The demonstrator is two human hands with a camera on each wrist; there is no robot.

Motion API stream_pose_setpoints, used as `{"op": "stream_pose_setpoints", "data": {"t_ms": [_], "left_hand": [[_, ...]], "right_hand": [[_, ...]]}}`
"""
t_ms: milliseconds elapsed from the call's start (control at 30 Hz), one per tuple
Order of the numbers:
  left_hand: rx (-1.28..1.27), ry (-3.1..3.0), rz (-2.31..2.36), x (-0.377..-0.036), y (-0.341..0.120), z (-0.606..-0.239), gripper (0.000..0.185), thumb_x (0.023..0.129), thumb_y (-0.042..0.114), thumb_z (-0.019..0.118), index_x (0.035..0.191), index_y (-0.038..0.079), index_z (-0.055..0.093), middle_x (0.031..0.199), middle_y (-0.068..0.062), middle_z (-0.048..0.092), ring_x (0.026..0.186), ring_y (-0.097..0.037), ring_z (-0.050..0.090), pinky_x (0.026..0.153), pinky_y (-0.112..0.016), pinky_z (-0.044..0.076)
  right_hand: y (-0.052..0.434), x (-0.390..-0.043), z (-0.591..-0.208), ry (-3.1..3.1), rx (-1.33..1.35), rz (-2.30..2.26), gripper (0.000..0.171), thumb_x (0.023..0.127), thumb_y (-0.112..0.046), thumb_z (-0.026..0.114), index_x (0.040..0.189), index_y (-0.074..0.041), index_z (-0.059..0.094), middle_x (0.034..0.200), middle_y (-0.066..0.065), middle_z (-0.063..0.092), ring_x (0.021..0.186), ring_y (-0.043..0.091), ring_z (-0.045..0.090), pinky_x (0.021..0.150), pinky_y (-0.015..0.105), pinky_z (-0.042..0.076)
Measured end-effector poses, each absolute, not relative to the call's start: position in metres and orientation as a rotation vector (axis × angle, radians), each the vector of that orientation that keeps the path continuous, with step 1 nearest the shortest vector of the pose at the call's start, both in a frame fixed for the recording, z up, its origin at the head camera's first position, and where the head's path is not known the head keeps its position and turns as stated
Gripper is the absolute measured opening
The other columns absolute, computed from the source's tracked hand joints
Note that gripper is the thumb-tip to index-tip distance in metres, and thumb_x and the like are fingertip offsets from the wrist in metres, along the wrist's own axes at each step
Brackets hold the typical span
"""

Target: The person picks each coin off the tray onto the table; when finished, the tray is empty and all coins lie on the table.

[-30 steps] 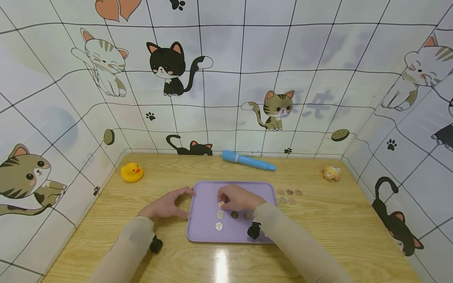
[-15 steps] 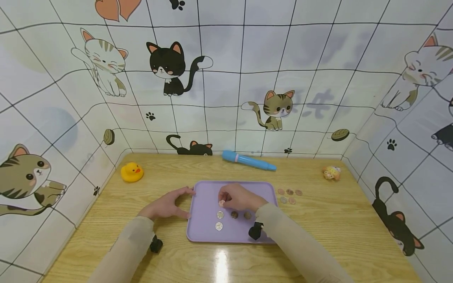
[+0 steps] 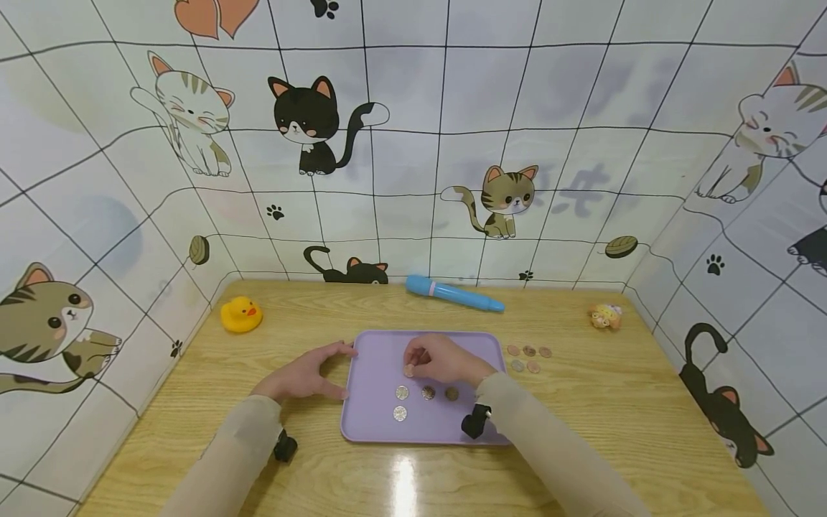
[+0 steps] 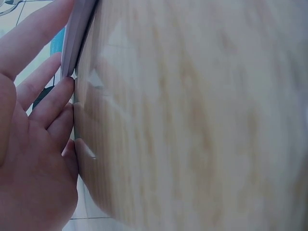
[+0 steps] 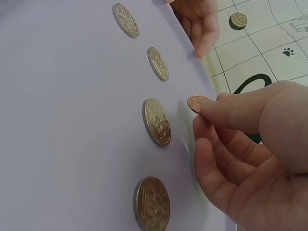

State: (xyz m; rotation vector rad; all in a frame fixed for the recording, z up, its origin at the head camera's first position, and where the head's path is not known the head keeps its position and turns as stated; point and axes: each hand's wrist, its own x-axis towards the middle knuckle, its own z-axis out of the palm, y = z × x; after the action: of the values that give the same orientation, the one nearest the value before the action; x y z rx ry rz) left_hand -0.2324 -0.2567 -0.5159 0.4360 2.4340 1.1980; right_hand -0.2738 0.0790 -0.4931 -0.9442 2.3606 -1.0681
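Note:
A purple tray (image 3: 371,424) lies on the wooden table. My right hand (image 3: 447,359) is over its upper middle, pinching a small copper-coloured coin (image 5: 196,103) between thumb and fingertips. The right wrist view has this coin just above the tray surface, tilted. Several silver and brownish coins lie flat on the tray, among them a silver coin (image 3: 400,413) at the front and a darker coin (image 3: 451,393) near my right wrist. Fingers spread, my left hand (image 3: 302,375) touches the tray's left edge with thumb and fingertips; the left wrist view confirms an uncurled palm.
Right of the tray, several small coins (image 3: 530,351) lie on the table (image 3: 581,416). A blue marker-like stick (image 3: 455,294) is behind the tray. The yellow rubber duck (image 3: 242,315) stands back left, a small yellowish figure (image 3: 606,316) back right. Cat-patterned walls enclose the table.
My right hand has shifted slightly to the right, still pinching the copper-coloured coin. The left hand and the coins on the tray have stayed put.

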Motion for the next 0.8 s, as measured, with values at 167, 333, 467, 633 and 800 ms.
{"op": "stream_pose_setpoints", "data": {"t_ms": [167, 333, 467, 633, 800], "left_hand": [[0.437, 2.435, 1.193, -0.233, -0.257, -0.518, 0.073, 0.078, 0.034, 0.094, 0.142, 0.033, 0.059, 0.172, -0.008, 0.03, 0.16, -0.039, 0.018, 0.127, -0.067, 0.01], [0.444, 2.437, 1.192, -0.234, -0.256, -0.517, 0.072, 0.078, 0.034, 0.094, 0.141, 0.033, 0.059, 0.172, -0.009, 0.03, 0.16, -0.04, 0.018, 0.127, -0.067, 0.011], [0.453, 2.442, 1.187, -0.233, -0.256, -0.517, 0.071, 0.079, 0.034, 0.094, 0.142, 0.031, 0.059, 0.172, -0.01, 0.03, 0.16, -0.041, 0.019, 0.127, -0.067, 0.012], [0.463, 2.442, 1.184, -0.233, -0.256, -0.516, 0.072, 0.08, 0.033, 0.093, 0.142, 0.029, 0.059, 0.172, -0.011, 0.029, 0.16, -0.041, 0.018, 0.127, -0.067, 0.011], [0.434, 2.437, 1.186, -0.233, -0.256, -0.518, 0.071, 0.079, 0.035, 0.094, 0.141, 0.033, 0.059, 0.173, -0.008, 0.029, 0.16, -0.039, 0.018, 0.127, -0.067, 0.01]], "right_hand": [[0.086, -0.273, -0.493, 2.362, -0.934, -1.087, 0.004, 0.099, -0.015, 0.075, 0.101, -0.012, 0.072, 0.093, -0.003, 0.071, 0.089, 0.013, 0.065, 0.085, 0.033, 0.056], [0.094, -0.272, -0.492, 2.367, -0.97, -1.089, 0.004, 0.099, -0.012, 0.075, 0.103, -0.012, 0.074, 0.094, -0.002, 0.07, 0.089, 0.012, 0.065, 0.084, 0.031, 0.057], [0.101, -0.271, -0.489, 2.374, -0.964, -1.098, 0.007, 0.097, -0.009, 0.075, 0.103, -0.013, 0.075, 0.094, -0.003, 0.07, 0.09, 0.013, 0.064, 0.085, 0.031, 0.057], [0.11, -0.27, -0.489, 2.38, -0.927, -1.124, 0.009, 0.096, -0.008, 0.076, 0.104, -0.014, 0.075, 0.096, -0.003, 0.07, 0.091, 0.013, 0.064, 0.086, 0.031, 0.057], [0.121, -0.269, -0.489, 2.394, -0.921, -1.145, 0.01, 0.096, -0.009, 0.076, 0.106, -0.013, 0.075, 0.098, -0.003, 0.071, 0.093, 0.014, 0.064, 0.086, 0.031, 0.057]]}}
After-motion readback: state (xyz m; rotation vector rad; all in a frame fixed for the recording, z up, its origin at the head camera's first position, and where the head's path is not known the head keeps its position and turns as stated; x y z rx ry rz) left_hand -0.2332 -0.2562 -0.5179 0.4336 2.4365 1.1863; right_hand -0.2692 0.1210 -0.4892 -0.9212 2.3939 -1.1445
